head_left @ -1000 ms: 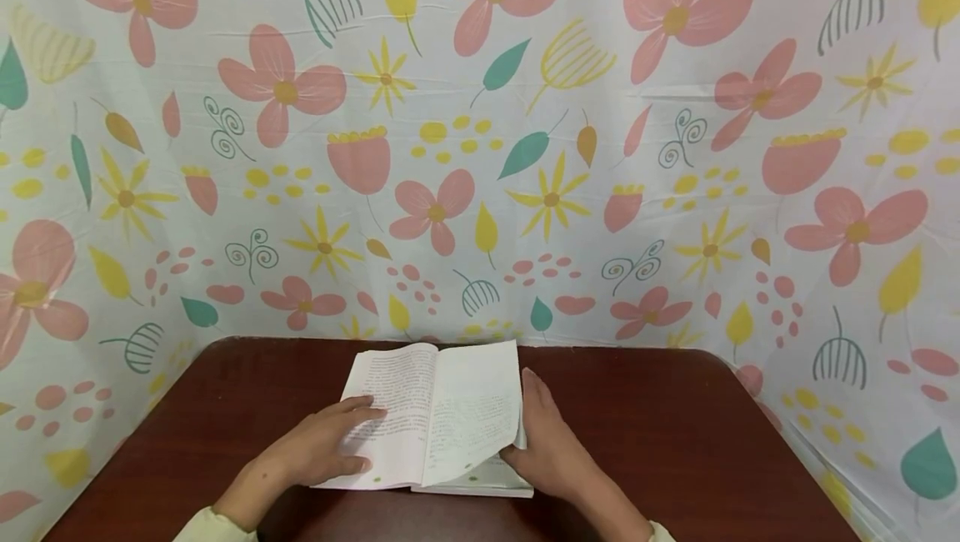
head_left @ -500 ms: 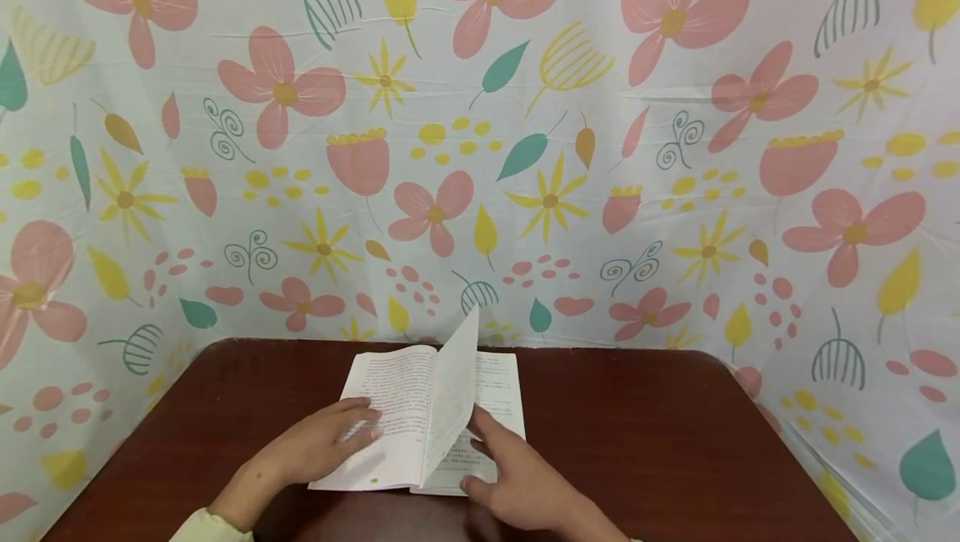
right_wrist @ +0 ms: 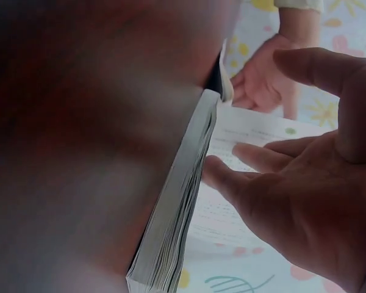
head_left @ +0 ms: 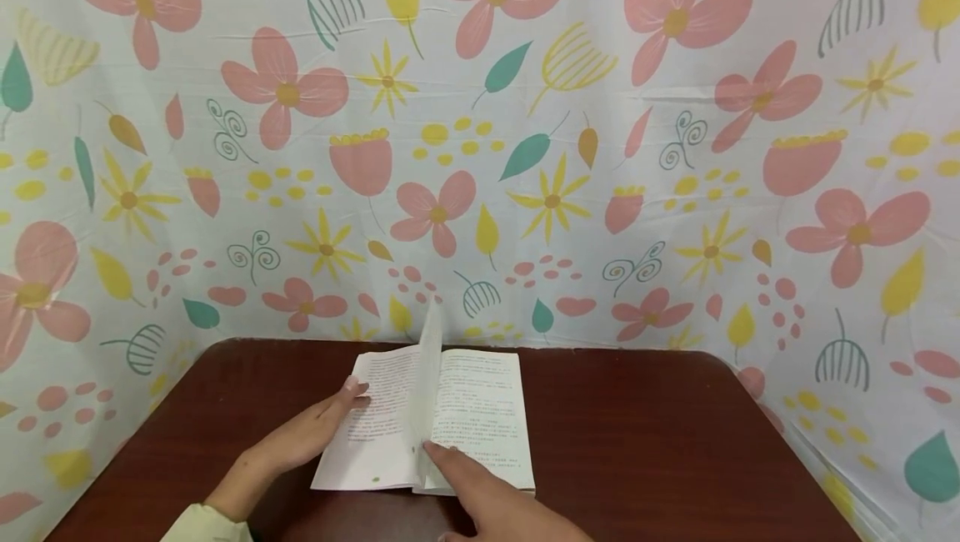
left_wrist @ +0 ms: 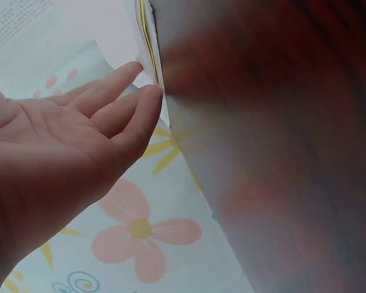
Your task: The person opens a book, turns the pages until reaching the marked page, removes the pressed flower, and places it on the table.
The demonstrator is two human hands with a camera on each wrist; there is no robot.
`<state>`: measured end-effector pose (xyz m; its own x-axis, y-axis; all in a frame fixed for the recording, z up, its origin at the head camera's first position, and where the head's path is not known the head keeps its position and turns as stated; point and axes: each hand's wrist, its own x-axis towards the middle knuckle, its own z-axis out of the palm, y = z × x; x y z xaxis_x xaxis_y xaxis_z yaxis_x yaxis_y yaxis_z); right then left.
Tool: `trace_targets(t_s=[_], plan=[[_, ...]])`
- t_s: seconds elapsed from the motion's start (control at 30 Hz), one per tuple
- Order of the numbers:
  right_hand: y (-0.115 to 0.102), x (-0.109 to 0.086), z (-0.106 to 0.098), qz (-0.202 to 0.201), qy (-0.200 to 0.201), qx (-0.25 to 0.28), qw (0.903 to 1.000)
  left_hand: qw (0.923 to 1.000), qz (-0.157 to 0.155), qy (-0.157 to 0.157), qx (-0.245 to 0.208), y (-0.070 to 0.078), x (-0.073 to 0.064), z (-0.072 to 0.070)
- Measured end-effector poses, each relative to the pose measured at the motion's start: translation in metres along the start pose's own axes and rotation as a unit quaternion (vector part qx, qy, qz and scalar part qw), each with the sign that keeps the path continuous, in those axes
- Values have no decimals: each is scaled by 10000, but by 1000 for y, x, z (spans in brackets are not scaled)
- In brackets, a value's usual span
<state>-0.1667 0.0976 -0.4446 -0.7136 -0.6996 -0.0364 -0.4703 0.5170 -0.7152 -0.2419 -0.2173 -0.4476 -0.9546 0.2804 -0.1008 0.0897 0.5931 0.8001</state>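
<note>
An open book [head_left: 483, 396] with printed text lies on the table. One of its pages [head_left: 429, 350] stands almost upright at the middle fold. My right hand [head_left: 498, 502] reaches over the right half from the front, its fingers extended and a fingertip at the foot of the raised page. In the right wrist view its thumb is spread apart from the fingers, above the thick page block [right_wrist: 177, 201]. My left hand [head_left: 303, 434] lies at the left edge of the book, fingers extended and spread; the left wrist view shows its fingertips by the book's edge [left_wrist: 151, 52].
The dark red-brown wooden table [head_left: 637, 434] extends on both sides of the book. Behind and around it hangs a white cloth [head_left: 562, 267] printed with pink flowers and yellow and green leaves.
The page has swung from the right side up to nearly vertical at the fold. My right hand moved left with it and toward the front. My left hand shifted slightly off the left page.
</note>
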Motion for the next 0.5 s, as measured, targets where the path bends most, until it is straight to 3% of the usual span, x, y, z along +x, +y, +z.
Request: trace_targets(t_s=[0.13, 0.27, 0.4, 0.5], plan=[[3, -2, 4, -46, -195, -530, 9984, 9982, 48, 22, -600, -2, 3, -4], [7, 1, 6, -550, -329, -1220, 9905, 9957, 53, 41, -923, -4, 6, -5], [8, 2, 7, -899, -302, -1693, 9810, 9993, 33, 17, -379, -6, 5, -4], [7, 2, 7, -1014, -236, -1926, 9757, 9986, 313, -153, 403, -8, 2, 0]])
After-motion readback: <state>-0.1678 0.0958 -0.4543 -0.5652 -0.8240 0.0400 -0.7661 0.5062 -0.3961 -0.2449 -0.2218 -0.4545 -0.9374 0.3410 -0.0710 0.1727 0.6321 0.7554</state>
